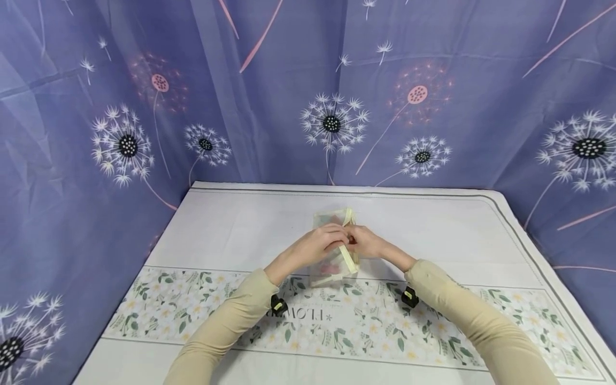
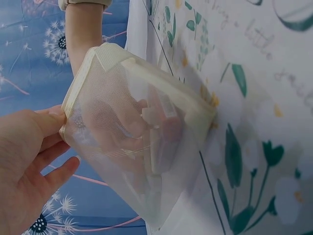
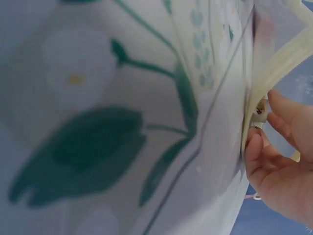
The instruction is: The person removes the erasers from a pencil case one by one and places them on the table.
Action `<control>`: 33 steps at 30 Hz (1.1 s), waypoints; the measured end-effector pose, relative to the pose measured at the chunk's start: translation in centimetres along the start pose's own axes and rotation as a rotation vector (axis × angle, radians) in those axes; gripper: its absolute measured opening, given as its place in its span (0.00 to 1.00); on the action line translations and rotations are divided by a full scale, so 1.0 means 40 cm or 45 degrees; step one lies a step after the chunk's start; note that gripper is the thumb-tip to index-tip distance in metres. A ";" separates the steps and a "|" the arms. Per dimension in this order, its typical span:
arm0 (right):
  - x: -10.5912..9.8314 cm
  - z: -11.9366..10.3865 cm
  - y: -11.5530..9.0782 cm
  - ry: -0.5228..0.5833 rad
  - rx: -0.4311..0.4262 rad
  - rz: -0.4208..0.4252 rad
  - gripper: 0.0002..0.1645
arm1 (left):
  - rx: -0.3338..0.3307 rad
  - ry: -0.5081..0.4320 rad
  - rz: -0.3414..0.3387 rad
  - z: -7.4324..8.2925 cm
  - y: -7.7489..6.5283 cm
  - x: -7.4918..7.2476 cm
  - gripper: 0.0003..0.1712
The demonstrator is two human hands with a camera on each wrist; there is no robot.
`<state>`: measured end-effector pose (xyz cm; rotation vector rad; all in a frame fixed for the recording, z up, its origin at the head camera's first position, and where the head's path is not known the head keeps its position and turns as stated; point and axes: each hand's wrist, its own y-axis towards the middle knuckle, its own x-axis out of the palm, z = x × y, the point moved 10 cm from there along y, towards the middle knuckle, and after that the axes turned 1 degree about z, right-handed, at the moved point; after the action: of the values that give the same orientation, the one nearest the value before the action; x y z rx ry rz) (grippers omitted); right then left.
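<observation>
A sheer mesh pouch (image 1: 317,278) with cream zipper edging lies on the table, its zipper side raised. My left hand (image 1: 321,241) pinches the upper edging between thumb and fingers, as the left wrist view shows on the pouch (image 2: 100,93). At the opening is my right hand (image 1: 369,242), seen through the mesh in the left wrist view. Its thumb and fingers close around a small whitish piece with a dark mark (image 3: 260,110), beside the cream edging (image 3: 288,56); what the piece is I cannot tell. A pinkish-red item (image 2: 168,117) shows inside the pouch.
A white tablecloth (image 1: 250,224) with a printed flower band (image 1: 192,305) covers the table. Blue-purple dandelion curtains (image 1: 279,107) hang behind and at both sides. A black wrist device shows under each forearm, one at the left (image 1: 278,305) and one at the right (image 1: 410,297).
</observation>
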<state>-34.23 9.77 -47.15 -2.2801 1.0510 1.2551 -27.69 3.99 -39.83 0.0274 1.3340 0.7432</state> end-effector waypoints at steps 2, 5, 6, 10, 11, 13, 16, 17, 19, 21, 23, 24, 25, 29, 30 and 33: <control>-0.001 0.000 0.004 -0.011 0.010 0.016 0.08 | 0.000 0.002 0.003 -0.002 0.000 -0.002 0.08; -0.001 0.002 0.009 -0.030 0.029 0.032 0.07 | -0.004 0.003 -0.001 -0.005 -0.001 -0.002 0.08; 0.000 0.002 0.010 -0.030 0.035 0.034 0.08 | -0.007 0.001 -0.003 -0.006 -0.001 -0.003 0.08; -0.005 0.006 0.012 -0.016 0.075 0.054 0.09 | -0.018 0.006 -0.007 -0.010 -0.002 -0.005 0.08; -0.007 0.008 0.011 -0.017 0.085 0.062 0.10 | -0.018 0.009 -0.009 -0.010 -0.002 -0.005 0.08; -0.011 0.015 0.011 -0.019 0.111 0.070 0.09 | -0.014 0.012 -0.011 -0.010 0.000 -0.004 0.09; -0.013 0.023 0.012 -0.030 0.122 0.072 0.05 | -0.003 0.020 -0.008 -0.010 0.001 -0.002 0.09; -0.013 0.024 0.013 -0.031 0.119 0.072 0.04 | 0.000 0.019 -0.006 -0.009 0.001 -0.002 0.09; -0.014 0.024 0.014 -0.040 0.105 0.073 0.02 | 0.003 0.016 -0.001 -0.009 0.002 -0.001 0.09; -0.015 0.025 0.016 -0.050 0.103 0.069 0.02 | 0.002 0.007 0.000 -0.008 0.002 -0.001 0.09; -0.015 0.028 0.016 -0.057 0.109 0.063 0.03 | 0.003 -0.006 0.002 -0.007 0.002 -0.002 0.08; -0.015 0.030 0.017 -0.060 0.112 0.062 0.03 | 0.003 -0.008 0.003 -0.007 0.002 -0.002 0.08; -0.015 0.032 0.017 -0.059 0.119 0.059 0.03 | 0.003 -0.010 0.004 -0.006 0.002 -0.002 0.08; -0.016 0.035 0.017 -0.050 0.116 0.064 0.04 | 0.007 -0.017 -0.001 -0.004 0.002 -0.001 0.08; -0.016 0.035 0.016 -0.047 0.112 0.066 0.04 | 0.008 -0.015 -0.005 -0.003 0.001 0.000 0.08; -0.015 0.033 0.017 -0.047 0.092 0.072 0.03 | 0.006 -0.014 -0.014 -0.002 0.000 0.001 0.09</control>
<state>-35.71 10.36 -47.35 -2.1796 1.1362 1.2549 -27.74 3.99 -39.88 0.0278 1.3246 0.7301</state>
